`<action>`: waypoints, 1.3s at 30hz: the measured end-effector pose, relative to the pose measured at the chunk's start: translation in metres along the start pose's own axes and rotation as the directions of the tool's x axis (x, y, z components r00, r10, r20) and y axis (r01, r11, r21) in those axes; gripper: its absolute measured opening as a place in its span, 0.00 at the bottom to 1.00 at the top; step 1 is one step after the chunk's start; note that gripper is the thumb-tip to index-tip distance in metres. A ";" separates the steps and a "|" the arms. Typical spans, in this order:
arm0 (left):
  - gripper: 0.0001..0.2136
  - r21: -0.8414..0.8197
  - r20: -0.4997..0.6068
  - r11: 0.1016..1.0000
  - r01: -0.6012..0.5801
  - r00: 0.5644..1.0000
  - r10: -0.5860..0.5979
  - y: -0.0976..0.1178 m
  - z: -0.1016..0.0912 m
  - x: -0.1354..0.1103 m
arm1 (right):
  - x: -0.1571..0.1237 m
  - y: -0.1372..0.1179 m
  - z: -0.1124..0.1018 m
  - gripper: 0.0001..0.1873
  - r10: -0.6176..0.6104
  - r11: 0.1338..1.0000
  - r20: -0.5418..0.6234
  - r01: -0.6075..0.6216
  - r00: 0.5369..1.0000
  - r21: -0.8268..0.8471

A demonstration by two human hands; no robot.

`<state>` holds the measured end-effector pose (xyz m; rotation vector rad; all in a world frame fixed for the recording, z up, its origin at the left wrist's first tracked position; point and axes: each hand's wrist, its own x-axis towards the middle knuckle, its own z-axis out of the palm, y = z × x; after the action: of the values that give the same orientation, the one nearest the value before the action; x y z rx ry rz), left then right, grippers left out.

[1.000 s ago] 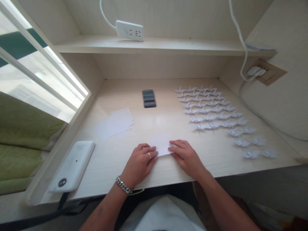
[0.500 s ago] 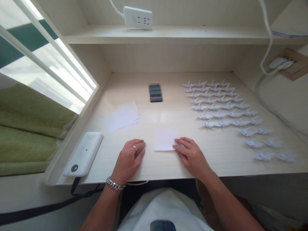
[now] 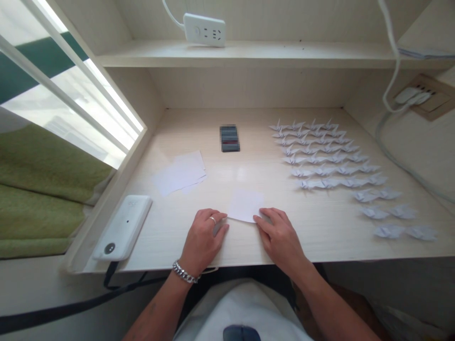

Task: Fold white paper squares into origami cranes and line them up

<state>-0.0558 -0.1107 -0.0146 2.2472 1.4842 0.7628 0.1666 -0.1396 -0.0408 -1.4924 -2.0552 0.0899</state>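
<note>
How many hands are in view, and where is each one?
2. The left hand is at the near-left corner of the paper; the right hand is at its near-right corner. No other hand shows.

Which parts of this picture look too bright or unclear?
Head view: the white-barred window looks overexposed; head view: soft glare on the pale wooden desk beyond the plain white paper sheet; head view: a dark rectangular object is pixelated, its details unreadable.

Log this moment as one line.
left hand: at near-left corner of white sheet | right hand: at its near-right corner | folded paper birds: rows, right | loose sheets: left
</note>
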 end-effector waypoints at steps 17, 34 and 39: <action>0.16 0.018 0.110 0.997 -0.079 0.991 0.076 -0.002 0.001 0.012 | 0.004 0.005 -0.007 0.13 -0.006 0.994 -0.019 0.008 1.000 0.110; 0.09 -0.030 0.146 0.985 -0.169 0.974 0.172 0.004 0.011 0.022 | 0.004 0.009 -0.007 0.12 0.051 0.972 0.021 -0.054 0.998 0.230; 0.10 -0.092 0.178 0.987 -0.130 0.973 0.144 0.004 0.006 0.024 | 0.006 0.010 -0.008 0.13 0.084 0.959 0.031 -0.090 0.996 0.270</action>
<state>-0.0421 -0.0899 -0.0114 2.3084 1.2037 0.6216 0.1775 -0.1329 -0.0358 -1.4128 -1.9019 0.4061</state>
